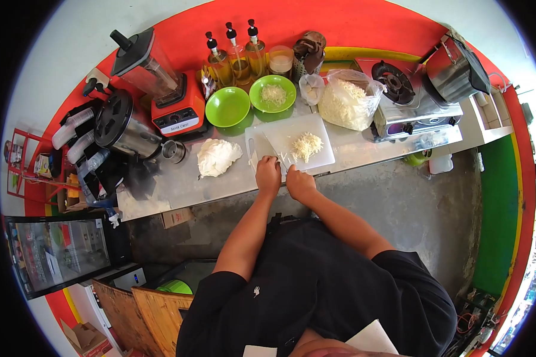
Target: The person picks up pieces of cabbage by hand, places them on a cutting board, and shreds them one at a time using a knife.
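A white cutting board (pixel 286 126) lies at the counter's near edge. My right hand (pixel 301 183) is closed round the handle of a knife, whose blade (pixel 280 149) slants away to the upper left over the board. Close beside it, my left hand (pixel 268 174) rests at the board's near edge with curled fingers; whatever they pinch is hidden. A few thin pale strips lie by the blade. To its right sits a heap of pale shredded food (pixel 307 146). Left of the board is a crumpled white plastic bag (pixel 218 157).
Behind the board stand an empty green bowl (pixel 227 106) and another green bowl (pixel 273 83) holding pale shreds. A bulging clear bag of shreds (pixel 350 104) sits beside a gas stove (pixel 414 113). A red blender (pixel 175 107), steel container (pixel 128 128) and pump bottles (pixel 239 64) line the back.
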Tool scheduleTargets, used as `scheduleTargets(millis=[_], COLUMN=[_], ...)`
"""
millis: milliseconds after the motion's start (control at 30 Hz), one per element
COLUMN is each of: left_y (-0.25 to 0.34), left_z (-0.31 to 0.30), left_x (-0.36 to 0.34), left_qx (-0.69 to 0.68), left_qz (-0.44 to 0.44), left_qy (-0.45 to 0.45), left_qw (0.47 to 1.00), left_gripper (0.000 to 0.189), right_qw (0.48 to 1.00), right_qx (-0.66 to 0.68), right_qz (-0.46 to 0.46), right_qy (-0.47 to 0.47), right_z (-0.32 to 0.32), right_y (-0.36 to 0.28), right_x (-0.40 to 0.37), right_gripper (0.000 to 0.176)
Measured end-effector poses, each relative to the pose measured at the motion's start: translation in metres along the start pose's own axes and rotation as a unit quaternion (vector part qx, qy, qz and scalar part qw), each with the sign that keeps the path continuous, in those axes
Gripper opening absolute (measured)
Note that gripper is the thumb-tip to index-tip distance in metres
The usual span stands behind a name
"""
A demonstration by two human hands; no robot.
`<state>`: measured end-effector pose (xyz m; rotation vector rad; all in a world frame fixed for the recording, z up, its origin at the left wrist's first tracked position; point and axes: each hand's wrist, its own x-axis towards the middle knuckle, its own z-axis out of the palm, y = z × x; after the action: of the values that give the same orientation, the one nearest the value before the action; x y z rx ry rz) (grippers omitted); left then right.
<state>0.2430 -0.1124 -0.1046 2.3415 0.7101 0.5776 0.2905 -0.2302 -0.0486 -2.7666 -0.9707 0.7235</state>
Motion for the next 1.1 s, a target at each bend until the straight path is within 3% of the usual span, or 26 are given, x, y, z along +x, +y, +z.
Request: scheduleTargets(millis=[533, 700, 1100], left_y=[-0.004, -0.002, -0.011], left_z=[-0.002, -0.002, -0.001], left_x=[-0.001, -0.002, -0.004], left_qx=[0.02, -0.021, -0.031], left_qz=[0.017, 0.025, 0.051], left_qy=[-0.026, 0.029, 0.022], left_qw=[0.999, 0.999, 0.998], left_gripper=[0.015, 0.014, 0.01], right_qw=[0.999, 1.0, 1.0], right_qx=[-0.009, -0.01, -0.028], right_qz=[0.023, 0.022, 0.014], right_qy=[-0.024, -0.014, 0.005], right_z=[0.011, 0.009, 0.016], right_y=[-0.002, -0.002, -0.004], right_x=[-0.014, 0.0, -0.002], right_gripper=[0.019, 0.02, 0.018])
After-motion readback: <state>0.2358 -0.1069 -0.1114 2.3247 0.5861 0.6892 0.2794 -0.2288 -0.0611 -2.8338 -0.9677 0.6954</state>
